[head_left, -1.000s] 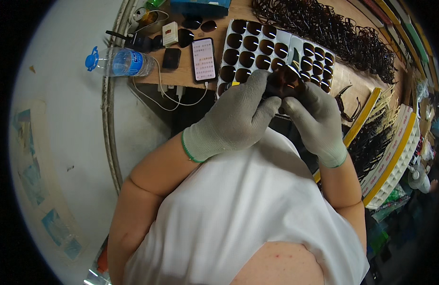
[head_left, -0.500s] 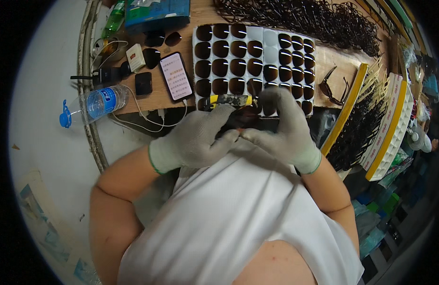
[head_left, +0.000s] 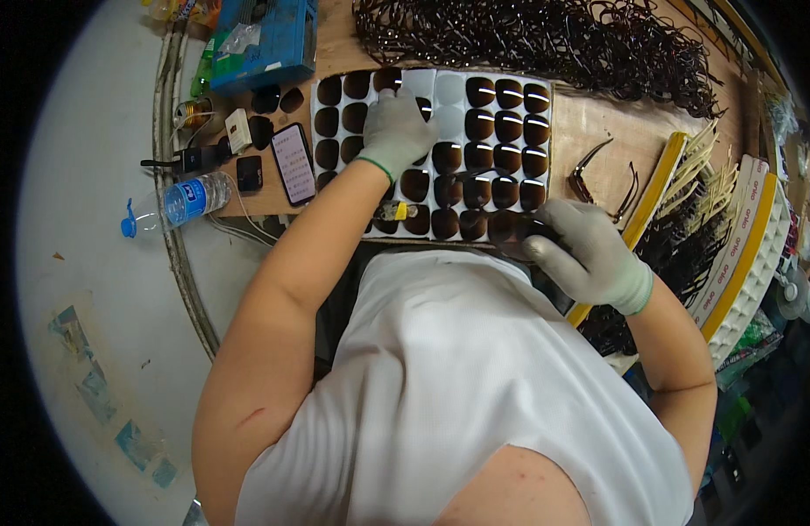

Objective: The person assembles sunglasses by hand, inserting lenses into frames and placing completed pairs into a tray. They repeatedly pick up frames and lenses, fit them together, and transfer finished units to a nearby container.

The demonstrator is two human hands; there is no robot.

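My left hand, in a grey-white glove, reaches over the tray of dark brown sunglass lenses. Its fingers point down at the far rows, next to a lens; nothing shows in them, though the fingertips are partly covered. Beyond the tray's near right corner, my gloved right hand is closed on a dark sunglasses frame. Thumb and fingers pinch its side, and the frame overlaps the nearest lenses. Close to the tray's near edge lies a yellow-and-black tool, its kind unclear.
Left of the tray lie a phone, a small black box, loose lenses and a water bottle. A blue box stands behind. Tangled dark frames pile up at the back; glasses and a rack are at right.
Both hands were together over my lap at the table edge. The left has moved forward onto the lens tray; the right has drawn to the right with the sunglasses frame.
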